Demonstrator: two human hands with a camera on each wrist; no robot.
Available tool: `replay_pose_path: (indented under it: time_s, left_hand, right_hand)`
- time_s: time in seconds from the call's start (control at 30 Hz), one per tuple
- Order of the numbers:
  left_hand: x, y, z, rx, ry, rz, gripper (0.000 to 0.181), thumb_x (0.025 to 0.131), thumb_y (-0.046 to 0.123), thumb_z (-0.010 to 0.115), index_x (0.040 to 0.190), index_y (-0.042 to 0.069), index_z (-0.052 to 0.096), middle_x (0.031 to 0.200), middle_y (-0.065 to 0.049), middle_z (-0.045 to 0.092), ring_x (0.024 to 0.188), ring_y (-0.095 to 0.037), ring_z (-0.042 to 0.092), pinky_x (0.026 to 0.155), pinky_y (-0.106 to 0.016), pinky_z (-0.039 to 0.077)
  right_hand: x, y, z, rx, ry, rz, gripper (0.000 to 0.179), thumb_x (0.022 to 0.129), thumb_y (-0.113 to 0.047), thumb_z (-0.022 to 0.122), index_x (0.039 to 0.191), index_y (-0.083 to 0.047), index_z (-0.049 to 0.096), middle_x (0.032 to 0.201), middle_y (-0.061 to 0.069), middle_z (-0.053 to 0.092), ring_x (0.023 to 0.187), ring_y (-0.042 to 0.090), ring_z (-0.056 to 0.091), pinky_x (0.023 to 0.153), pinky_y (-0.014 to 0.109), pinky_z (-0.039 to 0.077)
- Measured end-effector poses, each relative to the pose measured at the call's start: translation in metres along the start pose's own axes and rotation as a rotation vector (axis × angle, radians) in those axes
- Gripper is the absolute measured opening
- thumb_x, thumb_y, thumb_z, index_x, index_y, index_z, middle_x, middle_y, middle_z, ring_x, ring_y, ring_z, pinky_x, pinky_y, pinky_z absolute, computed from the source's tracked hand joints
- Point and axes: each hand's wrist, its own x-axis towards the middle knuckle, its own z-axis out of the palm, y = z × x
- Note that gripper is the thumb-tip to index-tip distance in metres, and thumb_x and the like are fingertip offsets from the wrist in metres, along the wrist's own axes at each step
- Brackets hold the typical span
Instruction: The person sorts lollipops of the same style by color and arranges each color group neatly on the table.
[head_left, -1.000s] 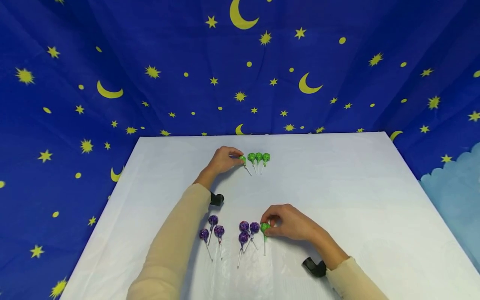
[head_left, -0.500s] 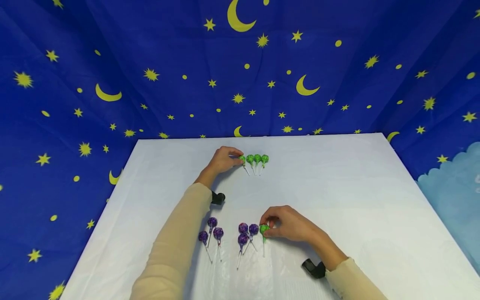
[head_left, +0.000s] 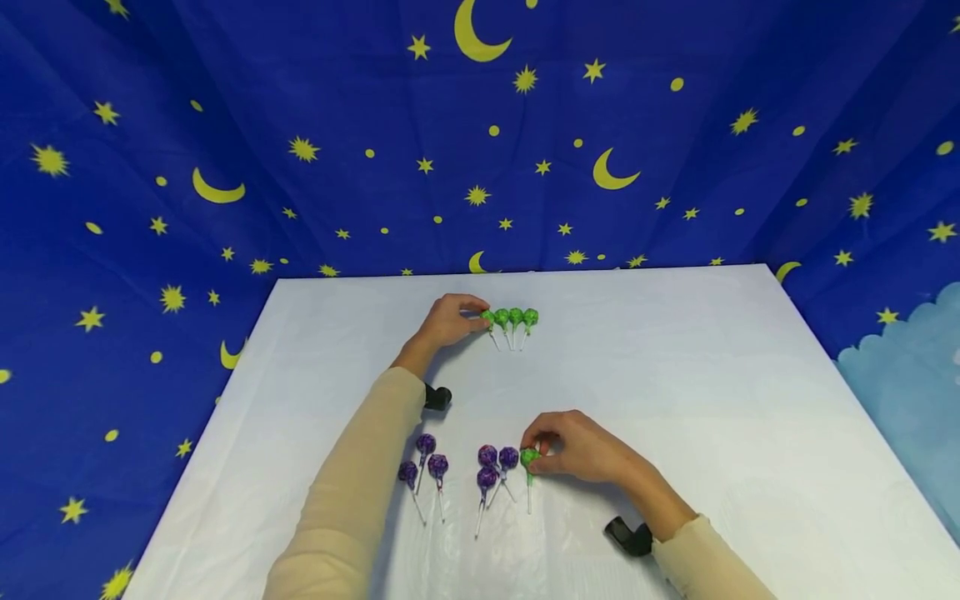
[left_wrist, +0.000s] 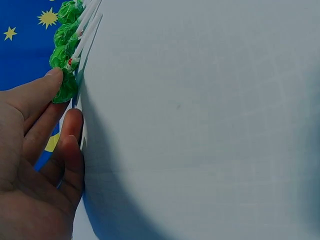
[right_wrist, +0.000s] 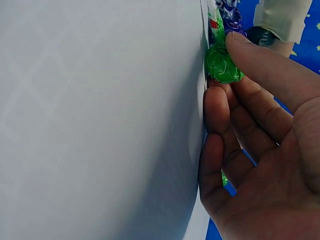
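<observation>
My left hand [head_left: 447, 320] pinches a green-wrapped lollipop [left_wrist: 66, 91] between thumb and fingers, near the far side of the white table [head_left: 645, 350]. It is the left end of a row, with three other green lollipops [head_left: 516, 316] lying side by side, white sticks toward me. Closer to me, my right hand [head_left: 581, 447] pinches the head of another green lollipop [right_wrist: 223, 65], whose stick points toward me. Just left of it lie three purple lollipops [head_left: 487, 477] in a tight cluster, with sticks crossing. Three more purple lollipops [head_left: 438, 465] lie further left, beside my left sleeve.
A blue cloth [head_left: 375, 108] with yellow moons and stars hangs behind and beside the table. Black wrist devices [head_left: 628, 537] sit at both wrists, close to the tabletop. My left forearm [head_left: 352, 475] spans the table's left part.
The left hand's lollipop has shifted slightly right, narrowing the gap to the green row. My right hand holds its lollipop in the same place. The head view has tilted a little.
</observation>
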Motion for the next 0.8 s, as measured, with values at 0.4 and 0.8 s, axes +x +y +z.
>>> replay_pose_path:
  time_s: [0.4, 0.8]
  left_hand:
    - [-0.006, 0.0, -0.005, -0.056, 0.02, -0.006, 0.042, 0.084, 0.021, 0.077, 0.123, 0.011, 0.066, 0.121, 0.001, 0.064, 0.113, -0.021, 0.058, 0.095, -0.034, 0.042]
    - [-0.019, 0.006, -0.013, -0.106, 0.041, -0.044, 0.05, 0.085, 0.025, 0.074, 0.131, 0.012, 0.06, 0.13, -0.002, 0.057, 0.104, -0.023, 0.057, 0.079, -0.038, 0.049]
  right_hand:
    - [0.001, -0.003, 0.0, -0.021, 0.01, 0.012, 0.024, 0.082, -0.021, 0.079, 0.103, -0.021, 0.069, 0.094, -0.011, 0.064, 0.082, 0.007, 0.058, 0.074, 0.028, 0.049]
    - [0.002, -0.003, 0.001, -0.019, 0.001, 0.016, 0.023, 0.082, -0.024, 0.078, 0.103, -0.022, 0.069, 0.094, -0.011, 0.064, 0.082, 0.007, 0.059, 0.075, 0.029, 0.049]
